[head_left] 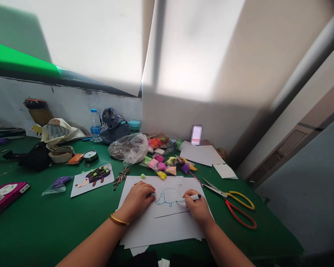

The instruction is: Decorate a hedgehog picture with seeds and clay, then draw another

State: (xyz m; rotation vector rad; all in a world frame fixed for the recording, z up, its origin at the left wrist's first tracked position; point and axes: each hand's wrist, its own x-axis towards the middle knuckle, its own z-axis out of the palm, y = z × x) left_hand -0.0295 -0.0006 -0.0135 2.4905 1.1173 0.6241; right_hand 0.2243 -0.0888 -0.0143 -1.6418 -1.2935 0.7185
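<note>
A white marker with a dark blue tip point(189, 198) sits in my right hand point(197, 208), its point on the sheet at the edge of a blue outline drawing of a round-bodied animal point(168, 197). That drawing is on a stack of white paper point(161, 231). My left hand point(137, 200) rests on the paper just left of the outline, holding it down. A small grey object point(153, 194) shows at its fingertips, too hidden to identify. A gold bangle point(119, 220) circles my left wrist.
Large scissors with yellow and red handles point(228, 205) lie to the right of the paper. Small bags of coloured clay point(161, 165) are heaped beyond it, beside a clear plastic bag point(128, 148). A finished hedgehog collage point(92, 180) lies on the green table covering point(25, 230) to the left.
</note>
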